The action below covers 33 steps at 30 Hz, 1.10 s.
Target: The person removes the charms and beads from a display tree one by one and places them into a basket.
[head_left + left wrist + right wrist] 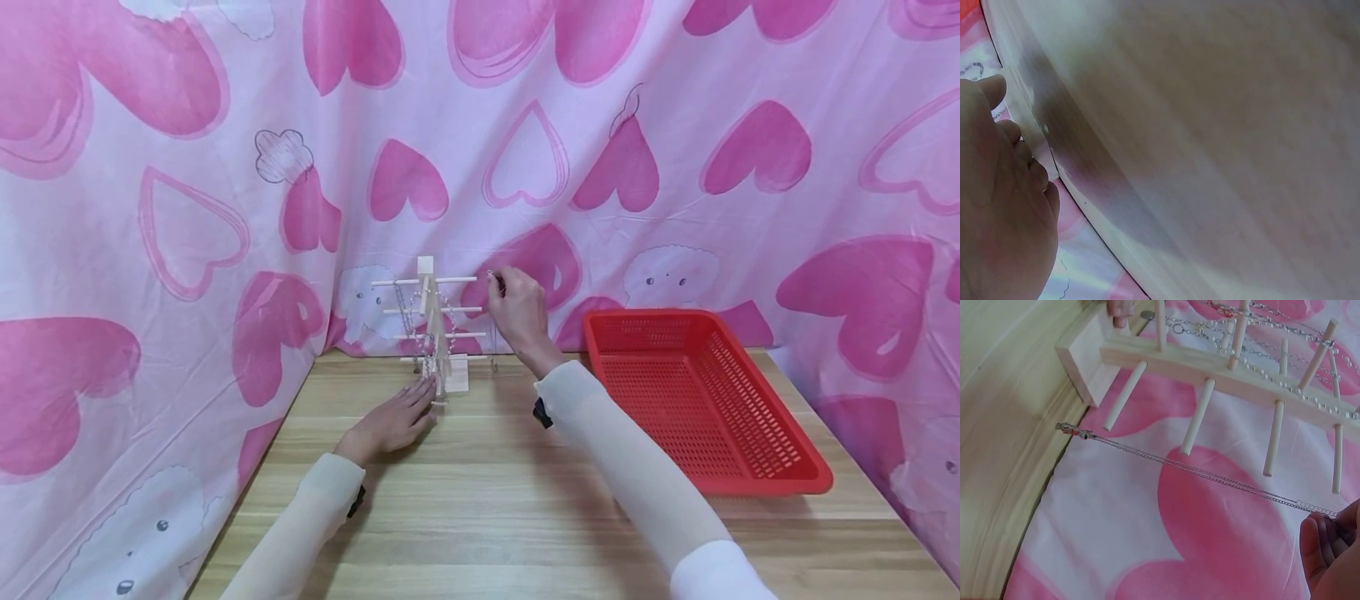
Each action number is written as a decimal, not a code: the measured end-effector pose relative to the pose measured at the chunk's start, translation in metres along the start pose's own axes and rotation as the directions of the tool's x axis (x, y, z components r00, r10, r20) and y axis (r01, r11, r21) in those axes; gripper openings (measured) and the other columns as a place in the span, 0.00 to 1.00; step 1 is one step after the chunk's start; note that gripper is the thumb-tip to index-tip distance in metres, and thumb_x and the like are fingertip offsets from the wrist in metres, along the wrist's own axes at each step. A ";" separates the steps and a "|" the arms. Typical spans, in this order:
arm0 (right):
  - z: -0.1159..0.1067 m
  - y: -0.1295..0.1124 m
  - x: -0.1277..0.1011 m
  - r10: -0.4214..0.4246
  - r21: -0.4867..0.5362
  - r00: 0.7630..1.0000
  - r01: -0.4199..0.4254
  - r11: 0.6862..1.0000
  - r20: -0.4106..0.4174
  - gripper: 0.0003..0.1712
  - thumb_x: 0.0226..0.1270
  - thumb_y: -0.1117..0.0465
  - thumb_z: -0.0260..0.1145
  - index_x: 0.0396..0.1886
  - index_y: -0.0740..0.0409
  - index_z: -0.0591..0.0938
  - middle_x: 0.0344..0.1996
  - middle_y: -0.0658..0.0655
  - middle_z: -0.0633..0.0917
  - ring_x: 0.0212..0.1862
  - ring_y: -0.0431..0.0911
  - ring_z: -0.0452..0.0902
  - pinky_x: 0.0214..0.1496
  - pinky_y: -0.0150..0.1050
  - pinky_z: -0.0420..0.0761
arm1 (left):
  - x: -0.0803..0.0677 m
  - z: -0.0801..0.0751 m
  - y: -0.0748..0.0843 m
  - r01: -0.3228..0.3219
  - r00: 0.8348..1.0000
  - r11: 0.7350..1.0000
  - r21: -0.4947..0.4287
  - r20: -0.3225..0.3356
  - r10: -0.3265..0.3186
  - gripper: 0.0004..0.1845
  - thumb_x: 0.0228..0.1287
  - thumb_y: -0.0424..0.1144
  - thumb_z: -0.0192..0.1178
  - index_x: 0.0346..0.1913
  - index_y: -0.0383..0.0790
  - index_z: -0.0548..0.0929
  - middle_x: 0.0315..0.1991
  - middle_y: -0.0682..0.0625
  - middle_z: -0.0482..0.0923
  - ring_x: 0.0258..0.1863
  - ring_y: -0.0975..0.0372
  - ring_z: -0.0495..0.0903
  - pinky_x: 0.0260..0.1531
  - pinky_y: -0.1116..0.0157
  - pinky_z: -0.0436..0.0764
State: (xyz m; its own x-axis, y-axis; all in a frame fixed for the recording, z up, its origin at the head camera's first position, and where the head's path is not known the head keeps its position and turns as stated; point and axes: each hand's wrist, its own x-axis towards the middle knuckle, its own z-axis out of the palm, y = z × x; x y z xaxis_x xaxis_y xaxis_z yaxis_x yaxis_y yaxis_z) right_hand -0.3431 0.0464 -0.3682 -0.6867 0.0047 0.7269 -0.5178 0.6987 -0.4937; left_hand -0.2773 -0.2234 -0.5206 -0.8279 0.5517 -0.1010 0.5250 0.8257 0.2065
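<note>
A thin silver chain necklace (1197, 470) hangs doubled from my right hand (519, 308), its top end pinched between thumb and fingers. The small pendant (1074, 430) dangles at the lower end, near table height. Just left of that hand stands a pale wooden jewelry stand (426, 265) with several rows of pegs. Chains and a beaded necklace (452, 321) drape over pegs on its left and middle; in the right wrist view, the pegs nearest the hanging chain are bare. My left hand (393, 422) rests at the stand's base (457, 372) with fingers extended.
A red plastic basket (780, 417) with perforated sides sits on the right of the wooden table (480, 517), beside my right forearm. A pink heart-patterned cloth (408, 179) hangs close behind the stand and along both sides.
</note>
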 end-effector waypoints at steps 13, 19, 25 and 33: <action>-0.013 0.013 0.005 -0.024 0.055 0.999 0.026 0.998 -0.025 0.09 0.78 0.65 0.65 0.44 0.66 0.89 0.38 0.64 0.90 0.43 0.57 0.88 0.49 0.49 0.90 | 0.000 0.004 -0.002 0.012 1.000 1.000 -0.006 0.009 -0.011 0.37 0.88 0.53 0.42 0.86 0.34 0.50 0.88 0.41 0.42 0.88 0.45 0.44 0.87 0.46 0.52; -0.020 0.016 0.011 -0.063 0.074 0.996 0.068 0.995 -0.064 0.09 0.76 0.66 0.67 0.43 0.67 0.90 0.37 0.65 0.90 0.41 0.58 0.87 0.48 0.50 0.89 | -0.001 0.003 0.000 0.012 1.000 1.000 -0.015 0.006 -0.011 0.38 0.88 0.53 0.43 0.86 0.34 0.48 0.88 0.41 0.42 0.88 0.44 0.44 0.87 0.46 0.52; -0.035 0.017 0.021 -0.080 0.068 0.995 0.083 0.994 -0.058 0.10 0.78 0.65 0.66 0.45 0.66 0.90 0.38 0.65 0.90 0.41 0.57 0.88 0.49 0.49 0.92 | 0.002 0.005 -0.001 0.002 1.000 1.000 0.005 0.010 -0.002 0.38 0.87 0.53 0.42 0.86 0.34 0.50 0.88 0.41 0.43 0.88 0.44 0.44 0.87 0.46 0.52; -0.061 0.019 0.035 -0.148 0.063 0.987 0.152 0.986 -0.064 0.09 0.76 0.66 0.68 0.45 0.68 0.90 0.38 0.66 0.91 0.41 0.58 0.89 0.48 0.51 0.91 | 0.001 0.000 -0.001 0.000 1.000 1.000 0.000 0.014 0.000 0.38 0.87 0.52 0.42 0.86 0.33 0.49 0.88 0.40 0.42 0.88 0.43 0.44 0.87 0.45 0.52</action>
State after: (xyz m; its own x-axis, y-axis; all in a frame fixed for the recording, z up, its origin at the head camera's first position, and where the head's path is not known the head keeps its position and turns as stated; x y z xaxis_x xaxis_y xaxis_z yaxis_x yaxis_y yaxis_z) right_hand -0.3461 0.1038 -0.3227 -0.5686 -0.0532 0.8209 -0.6473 0.6448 -0.4066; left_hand -0.2789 -0.2232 -0.5212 -0.8253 0.5530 -0.1143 0.5247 0.8258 0.2066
